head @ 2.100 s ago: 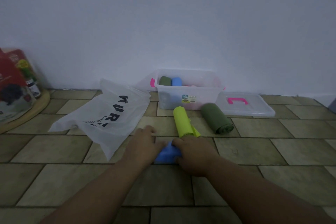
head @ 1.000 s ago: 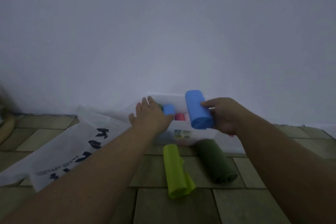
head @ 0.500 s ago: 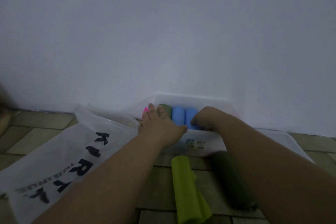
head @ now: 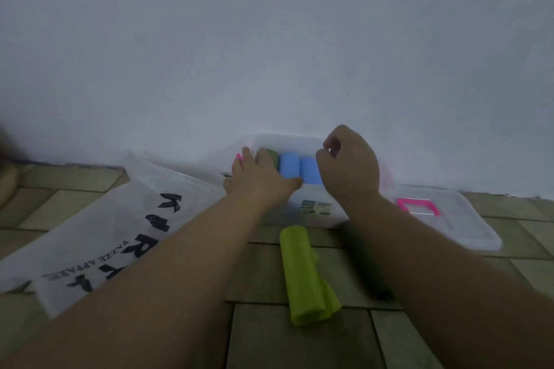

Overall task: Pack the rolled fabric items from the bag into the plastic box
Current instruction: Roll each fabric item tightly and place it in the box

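**Two blue rolls in the box, both hands over it**

The clear plastic box (head: 317, 219) stood on the floor against the wall, open at the top. Inside it three rolled fabric items lay side by side: a dark green roll (head: 273, 155) furthest left, then a blue roll (head: 289, 166), then a second blue roll (head: 310, 171) touching the first. The right part of the box was hidden behind the right hand, so I could not tell what lay there.

The left hand (head: 260, 180) rested flat on the box's near left corner, fingers straight and released, their tips over the dark green roll, the thumb lying by the first blue roll. The right hand (head: 349, 168) hovered just above the box's right side, fingers loosely curled with thumb and forefinger near each other, grasping nothing.

On the floor just in front of the box lay a lime green roll (head: 302, 272), its near end coming loose. Beside it on the right a dark roll (head: 359, 263) showed only in part behind the right forearm.

A small label (head: 316, 208) was stuck on the box's front wall, and a pink latch (head: 239, 157) showed at its left end. To the right lay the clear lid (head: 461, 228) with its pink handle (head: 418, 207), flat on the floor. To the left the white bag (head: 120, 234) lay slumped and flat, black lettering across it, near the box's left side. The tiled floor (head: 299, 341) ran up to a plain pale wall (head: 269, 39).
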